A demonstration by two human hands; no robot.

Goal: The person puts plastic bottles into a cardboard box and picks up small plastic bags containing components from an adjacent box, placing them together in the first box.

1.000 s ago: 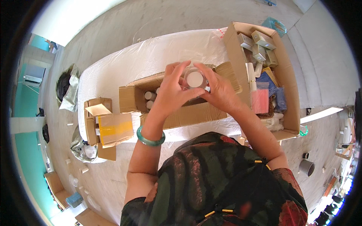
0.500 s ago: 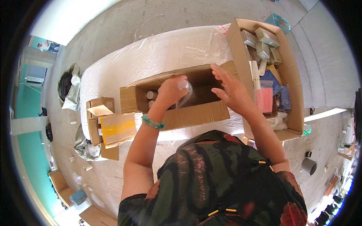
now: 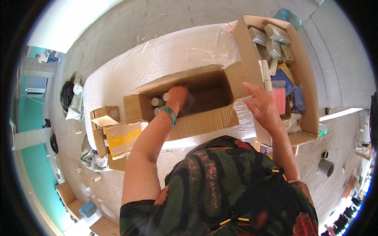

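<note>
My left hand, a green bangle on its wrist, reaches down into the long open cardboard box. It grips a clear plastic bottle, blurred and only faintly visible beside the hand; the fingertips are hidden. Several white-capped containers stand at the left end of that box, next to the hand. Over the gap between this box and the large carton, my right hand hovers with its fingers apart and holds nothing.
The large carton at right contains small boxes, a pink pack and blue packs. A smaller opened carton with yellow tape sits left. White plastic sheeting covers the table. A person is far off at left.
My left hand has lowered the clear bottle deeper into the box. My right hand has moved right, away from over the box, toward the large carton.
</note>
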